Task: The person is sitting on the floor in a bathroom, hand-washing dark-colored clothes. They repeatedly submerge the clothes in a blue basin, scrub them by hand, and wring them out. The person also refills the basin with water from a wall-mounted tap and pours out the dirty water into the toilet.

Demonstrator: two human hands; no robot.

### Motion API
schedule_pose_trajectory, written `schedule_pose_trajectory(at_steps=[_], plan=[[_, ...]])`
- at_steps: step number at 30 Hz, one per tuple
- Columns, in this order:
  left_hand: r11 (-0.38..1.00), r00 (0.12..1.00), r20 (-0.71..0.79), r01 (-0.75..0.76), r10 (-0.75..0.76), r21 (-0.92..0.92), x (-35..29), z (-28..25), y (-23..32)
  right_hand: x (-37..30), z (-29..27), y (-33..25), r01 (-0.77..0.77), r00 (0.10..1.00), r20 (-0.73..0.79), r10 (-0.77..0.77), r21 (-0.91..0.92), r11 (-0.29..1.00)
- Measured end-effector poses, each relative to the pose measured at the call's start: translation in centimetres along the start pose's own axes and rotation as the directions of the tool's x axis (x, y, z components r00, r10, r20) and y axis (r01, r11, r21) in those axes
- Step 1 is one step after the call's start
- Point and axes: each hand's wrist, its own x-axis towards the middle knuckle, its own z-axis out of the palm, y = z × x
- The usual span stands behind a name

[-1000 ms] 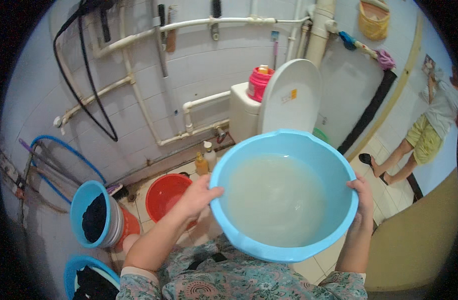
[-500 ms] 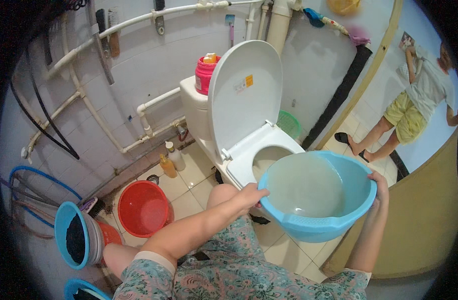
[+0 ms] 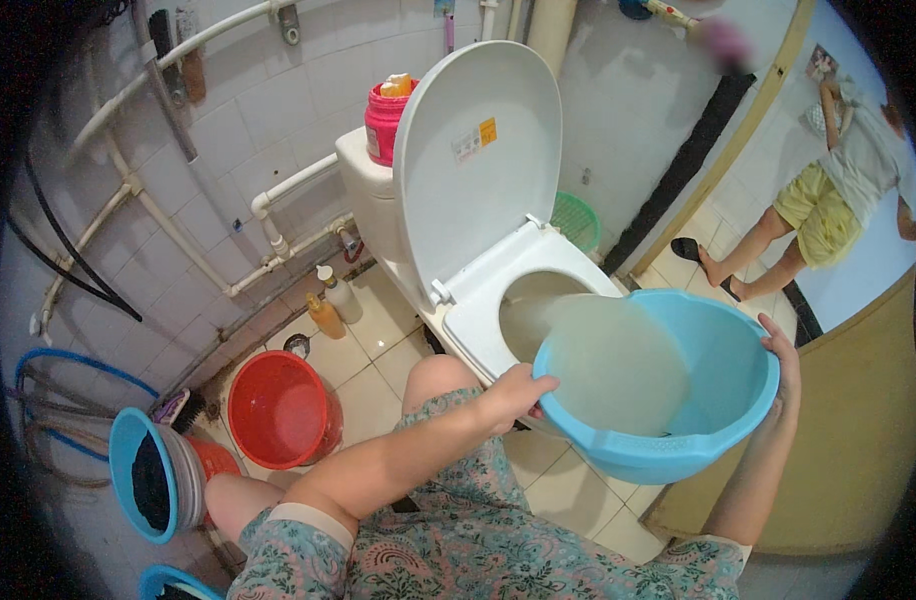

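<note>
A light blue plastic basin [image 3: 728, 370] is tilted toward the toilet, held between my two hands. Cloudy greyish water [image 3: 618, 370] runs over its far-left rim into the bowl of the white toilet [image 3: 468, 315]. The toilet's lid [image 3: 483, 160] stands raised, with the seat lying down. My left hand [image 3: 513, 395] grips the basin's near-left rim, thumb on top. On the right side my right hand [image 3: 781, 365] clasps the rim from outside, its fingers partly hidden behind the basin wall.
A red bucket [image 3: 283, 410] stands left on the tiled floor, near two pump bottles [image 3: 333, 305]. Stacked buckets [image 3: 133, 475] with dark contents are farther left. A pink tub [image 3: 383, 125] sits on the cistern. Beyond the doorway at right stands another person [image 3: 833, 190].
The basin has tipped further toward the toilet, and water now pours from it into the bowl. Both hands have shifted slightly right with it.
</note>
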Motion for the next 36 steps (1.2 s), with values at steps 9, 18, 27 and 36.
schedule_pose_trajectory(at_steps=[9, 18, 27, 36], plan=[[0.988, 0.988, 0.08, -0.139, 0.133, 0.067, -1.7, 1.3, 0.8, -3.9, -1.4, 3.0, 0.029, 0.999, 0.036, -0.031, 0.046, 0.998], [0.894, 0.94, -0.019, -0.317, 0.34, 0.316, -1.8, 0.6, 2.3, -4.3, -2.3, 11.1, -0.12, 0.968, -0.244, 0.052, -0.271, 0.955], [0.935, 0.956, -0.043, -0.275, 0.291, 0.225, -3.7, 0.6, 5.8, -3.4, -1.9, 10.3, -0.155, 0.985, -0.101, 0.14, -0.154, 0.976], [0.998, 0.997, -0.046, -0.068, 0.068, -0.012, -1.1, -0.2, 2.6, -1.5, 0.1, 2.3, -0.039, 0.997, -0.063, 0.043, 0.068, 0.997]])
